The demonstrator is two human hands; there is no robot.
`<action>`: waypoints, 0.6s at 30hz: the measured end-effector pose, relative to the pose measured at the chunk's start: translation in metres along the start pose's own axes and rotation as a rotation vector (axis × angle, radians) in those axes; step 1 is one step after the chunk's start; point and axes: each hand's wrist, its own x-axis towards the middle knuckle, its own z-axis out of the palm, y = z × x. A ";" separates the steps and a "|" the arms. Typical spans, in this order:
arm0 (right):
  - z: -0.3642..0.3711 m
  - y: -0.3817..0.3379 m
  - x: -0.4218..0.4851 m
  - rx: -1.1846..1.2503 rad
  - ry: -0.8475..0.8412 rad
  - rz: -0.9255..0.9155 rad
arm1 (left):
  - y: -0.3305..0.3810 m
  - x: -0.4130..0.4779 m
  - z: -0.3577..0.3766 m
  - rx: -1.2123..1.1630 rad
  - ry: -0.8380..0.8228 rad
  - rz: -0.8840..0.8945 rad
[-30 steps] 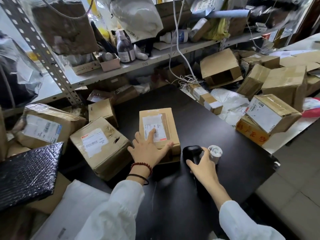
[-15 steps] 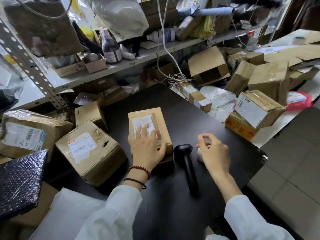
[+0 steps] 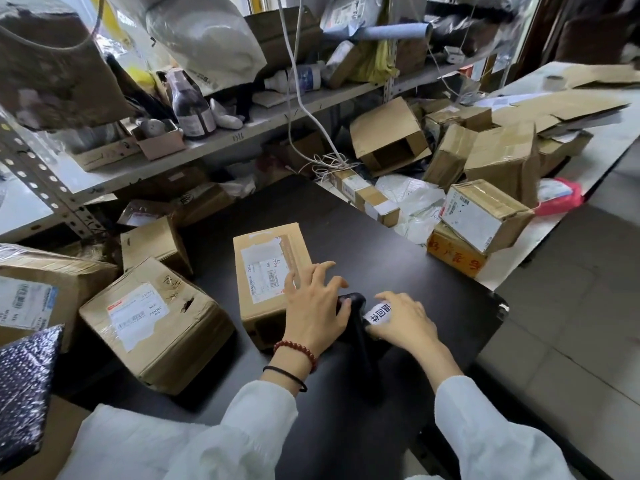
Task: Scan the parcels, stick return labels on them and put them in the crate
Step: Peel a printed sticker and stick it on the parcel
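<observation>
One parcel [image 3: 294, 254] lies in the middle of the black table [image 3: 415, 271], a plain brown carton set lengthways, with one white shipping label [image 3: 265, 273] with a barcode on its top and clear tape beside it. There is one black scanner [image 3: 362, 355] lying just right of it, and one white return label [image 3: 377, 315] with bold black characters. The left hand [image 3: 317, 308] is at the parcel's near right corner with its fingers spread and loose; half a second ago it lay flat over the shipping label, which is now uncovered. The right hand [image 3: 405, 323], which showed no sticker then, now pinches the return label at its thumb side, the other fingers curled down over the scanner's neck. To the left stand three more cartons, two with labels [image 3: 152, 323] [image 3: 38, 292] and one smaller plain one [image 3: 152, 244]. On the right a labelled box [image 3: 485, 216] rests tilted on an orange one [image 3: 457, 256].
</observation>
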 end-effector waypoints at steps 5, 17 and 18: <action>0.014 0.011 -0.001 0.227 0.100 0.055 | -0.005 -0.003 -0.002 -0.032 -0.008 -0.009; -0.009 0.012 -0.013 0.724 0.490 -0.301 | 0.013 0.018 -0.017 -0.225 0.111 0.086; -0.010 0.009 -0.014 0.706 0.495 -0.322 | 0.017 0.021 -0.018 -0.261 0.115 0.109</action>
